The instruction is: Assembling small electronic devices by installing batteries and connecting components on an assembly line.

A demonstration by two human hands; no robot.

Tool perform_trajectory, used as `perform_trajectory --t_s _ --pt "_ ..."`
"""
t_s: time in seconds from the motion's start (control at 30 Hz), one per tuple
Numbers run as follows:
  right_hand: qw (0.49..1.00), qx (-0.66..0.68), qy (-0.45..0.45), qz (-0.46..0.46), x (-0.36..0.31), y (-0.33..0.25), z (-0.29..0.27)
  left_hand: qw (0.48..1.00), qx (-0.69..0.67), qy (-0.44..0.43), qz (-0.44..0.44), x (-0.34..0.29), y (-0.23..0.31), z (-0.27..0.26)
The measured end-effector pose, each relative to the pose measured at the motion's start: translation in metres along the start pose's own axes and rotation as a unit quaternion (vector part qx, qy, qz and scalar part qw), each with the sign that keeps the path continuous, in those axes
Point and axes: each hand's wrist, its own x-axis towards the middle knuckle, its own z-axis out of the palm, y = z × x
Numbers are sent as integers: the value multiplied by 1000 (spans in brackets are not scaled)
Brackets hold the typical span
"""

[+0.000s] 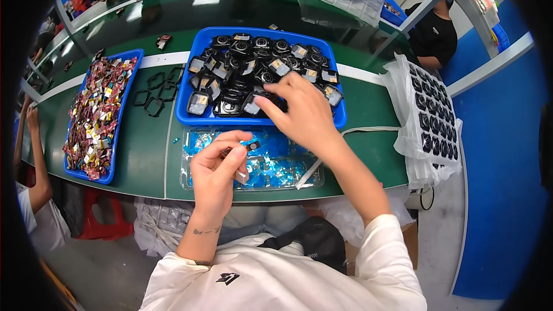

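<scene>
My left hand (pixel 214 170) is closed around a small electronic part (pixel 253 146). A dark end with a grey square sticks out past the fingertips, and a silvery end shows below the thumb; the fingers hide the middle. My right hand (pixel 302 106) reaches over a blue tray (pixel 201 120) heaped with black smartwatch cases (pixel 228 107). Its thumb and forefinger are apart just above the cases at the near right, with no part visible between them. Below my hands lies a clear plastic tray (pixel 184 181) with bits of blue film (pixel 276 173).
At left, another blue tray (pixel 118 121) holds many small red, yellow and silver parts. Loose black frames (pixel 154 106) lie beside it on the green table (pixel 368 115). White-wrapped trays of watch cases (pixel 429 112) stack at right. A white strip (pixel 310 174) crosses the clear tray. Other people sit nearby.
</scene>
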Motion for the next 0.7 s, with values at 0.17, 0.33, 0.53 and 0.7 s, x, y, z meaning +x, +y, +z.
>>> perform_trajectory --t_s 0.17,0.33,0.53,0.7 --pt "999 40 -26 -24 9 4 16 999 18 0 36 1 8 -9" --pt "941 293 -16 170 -15 -17 0 993 98 35 54 11 11 -1" --pt "849 479 -69 213 -49 -38 -10 985 162 -9 55 13 8 8" --pt "879 437 -59 181 -61 -34 -7 982 186 -26 20 13 2 8"
